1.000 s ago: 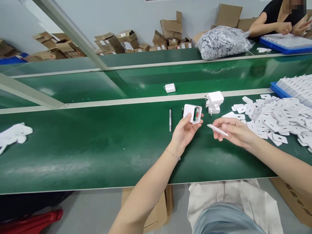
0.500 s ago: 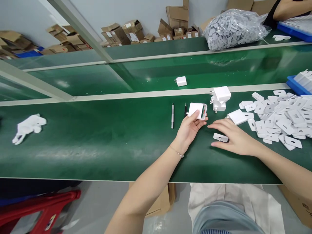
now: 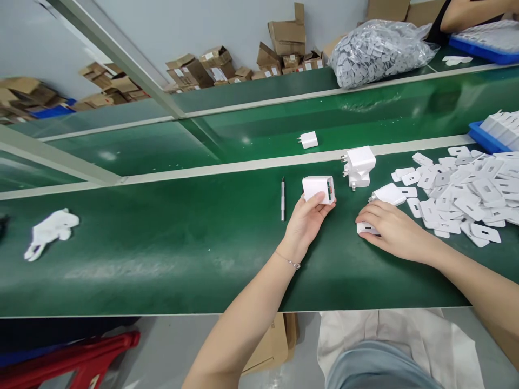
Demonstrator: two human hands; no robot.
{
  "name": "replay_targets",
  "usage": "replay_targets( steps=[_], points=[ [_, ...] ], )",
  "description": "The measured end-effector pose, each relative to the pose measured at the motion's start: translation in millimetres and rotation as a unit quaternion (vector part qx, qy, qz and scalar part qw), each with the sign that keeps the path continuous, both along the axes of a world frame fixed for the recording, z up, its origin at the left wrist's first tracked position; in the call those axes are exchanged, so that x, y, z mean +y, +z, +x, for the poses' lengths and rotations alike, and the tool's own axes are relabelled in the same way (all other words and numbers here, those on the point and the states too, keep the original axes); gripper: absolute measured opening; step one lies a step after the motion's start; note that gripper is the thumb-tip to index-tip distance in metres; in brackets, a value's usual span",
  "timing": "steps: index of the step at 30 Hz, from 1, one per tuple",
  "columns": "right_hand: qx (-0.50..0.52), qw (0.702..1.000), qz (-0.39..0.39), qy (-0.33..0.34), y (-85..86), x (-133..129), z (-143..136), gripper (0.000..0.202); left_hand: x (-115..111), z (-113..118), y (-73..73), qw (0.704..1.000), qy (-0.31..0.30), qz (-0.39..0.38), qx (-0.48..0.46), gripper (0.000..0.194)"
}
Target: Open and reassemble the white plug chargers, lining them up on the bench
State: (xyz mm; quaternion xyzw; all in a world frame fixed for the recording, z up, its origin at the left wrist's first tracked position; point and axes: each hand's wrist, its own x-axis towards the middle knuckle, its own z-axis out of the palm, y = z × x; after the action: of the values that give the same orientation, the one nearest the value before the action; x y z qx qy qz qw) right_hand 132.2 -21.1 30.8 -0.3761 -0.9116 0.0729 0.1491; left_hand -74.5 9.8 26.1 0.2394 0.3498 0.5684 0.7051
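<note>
In my left hand [image 3: 302, 222] is a white plug charger housing [image 3: 315, 187], pinched between thumb and fingers. Its open end faces right and shows a bit of green circuit board. My right hand [image 3: 399, 233] is closed round a small white end cap [image 3: 366, 228] with a dark slot, low over the green bench. Just beyond those fingers lies another white charger [image 3: 389, 193]. A small stack of white chargers [image 3: 360, 160] with prongs pointing left stands between and behind my hands. Left of the held housing lies a slim silver pen-like tool [image 3: 283, 200].
A big pile of white end caps [image 3: 470, 189] spreads at right, by a blue tray [image 3: 486, 138]. One charger [image 3: 309, 140] sits behind the white rail. A white glove [image 3: 52, 229] lies far left. On the shelf are a bag of small parts [image 3: 377, 54] and cardboard boxes [image 3: 190, 71].
My right hand's fingers have closed onto the end cap, which lay between its spread thumb and fingers before. My left hand still holds the housing, now slightly turned. The view has shifted a little.
</note>
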Motion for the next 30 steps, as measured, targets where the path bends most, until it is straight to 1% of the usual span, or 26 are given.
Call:
replay_targets(
  steps=[2,4,8,10,12,14,15,17,18,19,20,21,22,23,24,25,27,28,29,30],
  points=[
    [0.002,1.000,0.031,0.001,-2.6,2,-2,0.019,-2,0,0.1,0.999,-0.008,0.036,0.013,0.036],
    [0.013,0.999,0.047,0.002,-7.2,3,-4,0.021,-3,0,-0.4,0.998,-0.013,0.058,0.028,0.041],
    [0.053,0.998,0.041,0.019,-14.5,1,-7,0.022,-3,-1,-1.7,0.997,-0.031,0.044,0.064,0.041],
    [0.100,0.995,0.023,0.017,-9.4,-2,-9,0.022,-2,-1,-2.6,0.996,-0.038,0.038,0.073,0.043],
    [0.161,0.987,0.002,-0.004,7.2,2,-12,0.023,0,-1,-4.2,0.997,-0.032,0.032,0.068,0.044],
    [0.194,0.980,-0.010,-0.034,35.1,20,-18,0.024,3,0,-6.7,0.998,-0.023,0.024,0.054,0.043],
    [0.185,0.981,-0.010,-0.051,51.3,35,-22,0.026,5,0,-8.0,0.999,-0.017,0.020,0.046,0.042],
    [0.131,0.988,0.018,-0.080,81.6,77,-31,0.030,9,2,-10.1,0.999,-0.002,0.015,0.031,0.040],
    [0.074,0.992,0.032,-0.098,92.9,102,-37,0.031,11,2,-10.7,0.999,0.005,0.018,0.028,0.039],
    [0.046,0.993,0.033,-0.108,100.3,129,-41,0.032,13,3,-11.0,0.999,0.011,0.023,0.026,0.040],
    [0.016,0.994,0.023,-0.108,103.3,155,-45,0.034,15,3,-11.0,0.999,0.014,0.031,0.026,0.041],
    [-0.022,0.995,-0.003,-0.093,102.0,179,-49,0.038,16,3,-10.9,0.999,0.014,0.040,0.027,0.043],
    [-0.045,0.995,-0.024,-0.083,96.9,202,-51,0.045,17,3,-10.8,0.998,0.012,0.048,0.030,0.045],
    [-0.065,0.994,-0.048,-0.072,88.7,221,-52,0.053,18,3,-11.0,0.998,0.008,0.055,0.032,0.048],
    [-0.081,0.992,-0.068,-0.074,78.4,238,-52,0.059,18,3,-11.6,0.998,0.004,0.060,0.034,0.051],
    [-0.098,0.988,-0.094,-0.078,67.2,253,-52,0.062,19,2,-12.5,0.997,0.001,0.064,0.037,0.053],
    [-0.110,0.983,-0.116,-0.088,46.5,273,-49,0.061,20,2,-14.9,0.997,-0.006,0.066,0.047,0.056],
    [-0.112,0.982,-0.120,-0.093,39.1,279,-47,0.059,20,2,-16.1,0.996,-0.010,0.066,0.053,0.056],
    [-0.113,0.981,-0.122,-0.098,34.7,282,-43,0.058,21,3,-17.1,0.996,-0.011,0.068,0.061,0.056],
    [-0.114,0.981,-0.123,-0.102,33.9,281,-38,0.057,21,3,-17.8,0.995,-0.010,0.073,0.069,0.055]
  ],
)
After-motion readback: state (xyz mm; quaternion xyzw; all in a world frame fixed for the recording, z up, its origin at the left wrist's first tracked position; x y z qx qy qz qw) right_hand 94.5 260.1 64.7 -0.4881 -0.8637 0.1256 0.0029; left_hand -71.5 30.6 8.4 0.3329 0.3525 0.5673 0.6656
